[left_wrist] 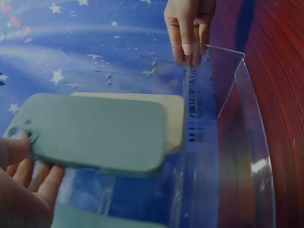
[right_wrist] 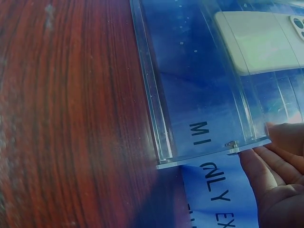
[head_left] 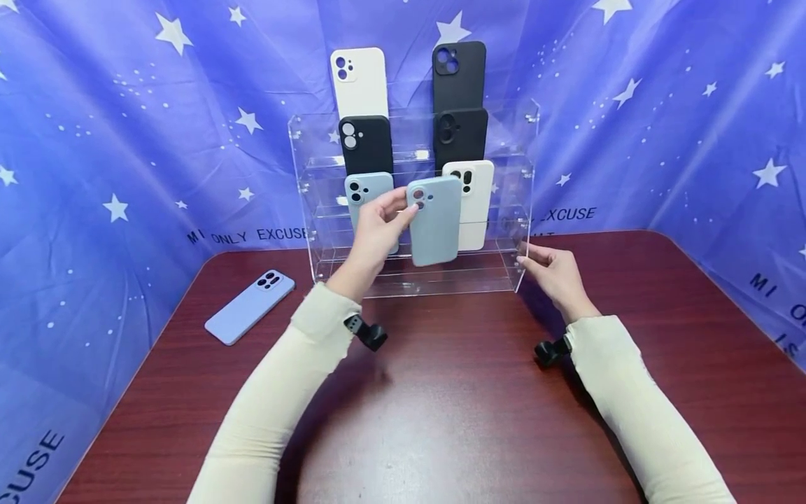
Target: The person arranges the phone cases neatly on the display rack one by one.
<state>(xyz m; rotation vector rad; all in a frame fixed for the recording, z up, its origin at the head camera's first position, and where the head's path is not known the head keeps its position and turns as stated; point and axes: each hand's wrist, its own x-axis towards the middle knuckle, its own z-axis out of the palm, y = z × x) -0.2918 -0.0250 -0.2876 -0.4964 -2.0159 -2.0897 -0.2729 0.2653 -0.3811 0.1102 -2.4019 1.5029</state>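
Observation:
My left hand [head_left: 378, 234] pinches a light blue-green phone case [head_left: 436, 227] near its camera cutouts, in front of the clear acrylic rack [head_left: 415, 287]. In the left wrist view this case [left_wrist: 99, 133] overlaps a white phone case [left_wrist: 175, 121] on the rack. Thumb and fingers of my right hand [head_left: 557, 276] pinch the rack's right side panel near the bottom; the right wrist view shows that hand [right_wrist: 280, 175] at the panel edge. Another light blue case [head_left: 368, 183] stands on the rack behind the left hand, partly hidden by it.
Higher on the rack stand a white case [head_left: 362, 87], a black case [head_left: 366, 147] and, to the right, two more black cases, one above the other [head_left: 462, 84]. A lilac-blue case [head_left: 248, 308] lies on the dark red table [head_left: 453, 392] at left. A starry blue curtain hangs behind.

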